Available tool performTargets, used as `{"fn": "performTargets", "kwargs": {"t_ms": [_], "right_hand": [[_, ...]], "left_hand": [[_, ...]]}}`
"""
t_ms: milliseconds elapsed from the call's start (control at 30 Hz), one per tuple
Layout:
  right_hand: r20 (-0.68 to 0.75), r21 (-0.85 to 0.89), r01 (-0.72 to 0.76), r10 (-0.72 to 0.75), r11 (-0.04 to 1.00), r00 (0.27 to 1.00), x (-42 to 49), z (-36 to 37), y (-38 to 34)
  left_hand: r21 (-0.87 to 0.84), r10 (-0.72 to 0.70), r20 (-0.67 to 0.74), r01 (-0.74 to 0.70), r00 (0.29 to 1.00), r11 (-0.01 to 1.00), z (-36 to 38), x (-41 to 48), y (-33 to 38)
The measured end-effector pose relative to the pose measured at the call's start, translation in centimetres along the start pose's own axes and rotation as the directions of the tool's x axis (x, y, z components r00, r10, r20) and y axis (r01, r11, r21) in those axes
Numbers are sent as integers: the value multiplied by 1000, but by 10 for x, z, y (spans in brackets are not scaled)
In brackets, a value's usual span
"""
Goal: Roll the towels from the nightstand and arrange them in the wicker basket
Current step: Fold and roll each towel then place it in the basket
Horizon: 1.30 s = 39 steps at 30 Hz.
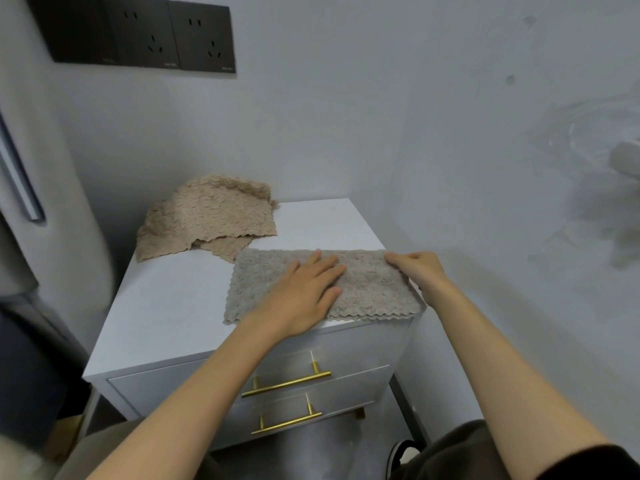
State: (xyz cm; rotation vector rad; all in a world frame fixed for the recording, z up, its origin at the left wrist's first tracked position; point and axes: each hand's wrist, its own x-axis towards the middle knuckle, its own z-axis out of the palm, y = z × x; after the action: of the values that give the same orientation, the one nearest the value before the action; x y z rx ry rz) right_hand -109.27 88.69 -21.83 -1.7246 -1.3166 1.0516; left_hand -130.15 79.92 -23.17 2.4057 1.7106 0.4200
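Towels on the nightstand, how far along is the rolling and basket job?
Done: nothing rolled that I can see, and no wicker basket is in view. In hand: one flat grey-brown textured towel lies at the front right of the white nightstand; the left hand presses on it and the right hand grips its right edge. Left: rolling it, then the crumpled tan towels at the back left.

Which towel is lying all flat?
The greyish towel at the front of the nightstand, with the left hand pressing flat on it. The tan towel behind it is crumpled in a heap.
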Motion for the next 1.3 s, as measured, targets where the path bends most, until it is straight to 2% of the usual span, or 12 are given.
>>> {"fn": "performTargets", "kwargs": {"t_ms": [133, 200, 333, 433, 567, 667, 767, 833, 933, 1067, 1167, 1300], "right_hand": [[-50, 151, 40, -33, 988, 998, 6, 5, -5], [-74, 155, 50, -39, 987, 996, 10, 6, -5], [-168, -107, 57, -74, 993, 983, 15, 9, 9], [-183, -191, 150, -185, 970, 966, 14, 11, 11], [-128, -530, 350, -481, 772, 867, 3, 17, 3], [33, -582, 472, -561, 662, 827, -16, 21, -12], [120, -568, 493, -526, 659, 842, -35, 22, -18], [132, -585, 443, -459, 679, 878, -45, 20, -18], [184, -664, 370, -338, 650, 923, -51, 15, -14], [244, -679, 349, -250, 646, 937, -53, 19, -5], [241, -693, 353, -259, 629, 935, -55, 24, -3], [159, -744, 327, -321, 582, 934, -50, 30, -9]], "left_hand": [[130, -45, 110, 30, 993, 991, 5, 6, -2], [165, -98, 149, 73, 984, 984, 6, 8, -6], [176, -142, 178, 110, 974, 978, 10, 11, -10], [155, -149, 183, 121, 972, 981, 11, 12, -10], [14, -172, 151, 172, 973, 985, 5, 12, -11], [-58, -211, 72, 216, 975, 975, -4, 11, -20], [-51, -277, 8, 277, 961, 960, -13, 9, -39], [-32, -311, -1, 311, 950, 950, -19, 6, -50], [-7, -333, -24, 333, 943, 943, -26, 1, -62], [73, -382, -61, 386, 922, 919, -26, -2, -72], [79, -438, -66, 442, 897, 894, -27, -1, -75], [67, -463, -82, 469, 882, 881, -32, 1, -73]]}}
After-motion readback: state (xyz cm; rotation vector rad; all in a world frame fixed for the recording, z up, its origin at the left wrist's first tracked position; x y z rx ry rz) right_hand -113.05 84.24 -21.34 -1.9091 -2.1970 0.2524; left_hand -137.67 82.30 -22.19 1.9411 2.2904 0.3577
